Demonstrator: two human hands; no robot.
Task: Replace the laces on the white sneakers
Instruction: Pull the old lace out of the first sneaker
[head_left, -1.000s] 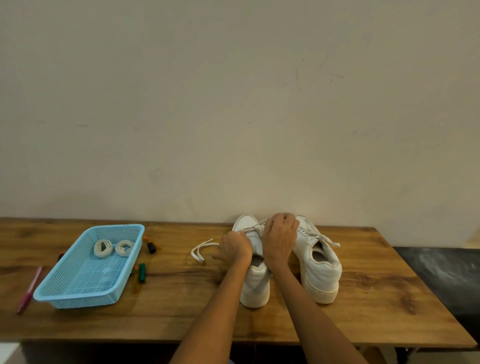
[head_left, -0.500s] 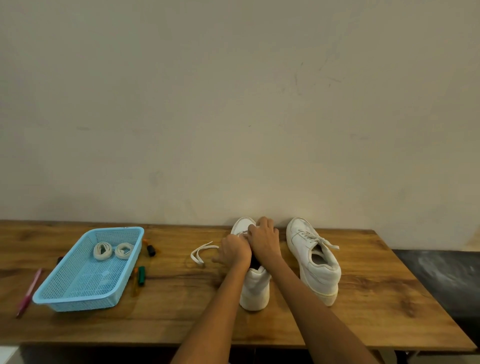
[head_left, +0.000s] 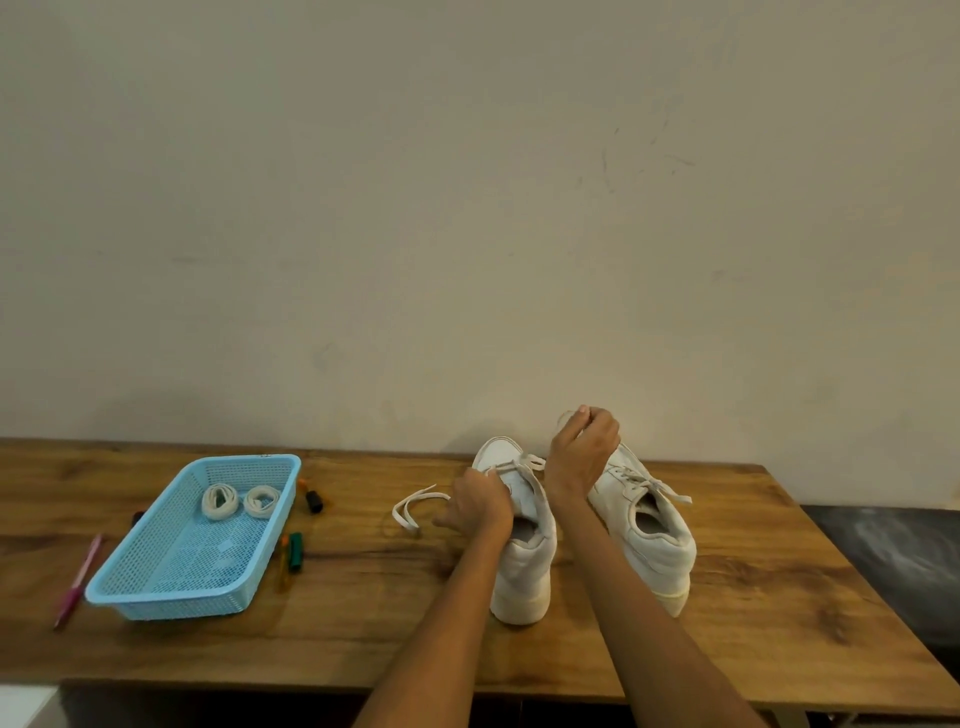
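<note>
Sneakers, the white leather low-top pair, sit side by side at the back of the wooden table. Left hand steadies the near shoe's side, fingers curled; right hand pinches the floppy flat white lace, lifting it. Lace looks soft and light, so grab near the eyelets

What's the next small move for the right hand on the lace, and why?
Probably keep drawing the lace up and out of the left sneaker. The right hand pinches it raised above the shoe, the left hand steadies the sneaker, and lace still crosses the front eyelets, so it isn't free yet.
</note>
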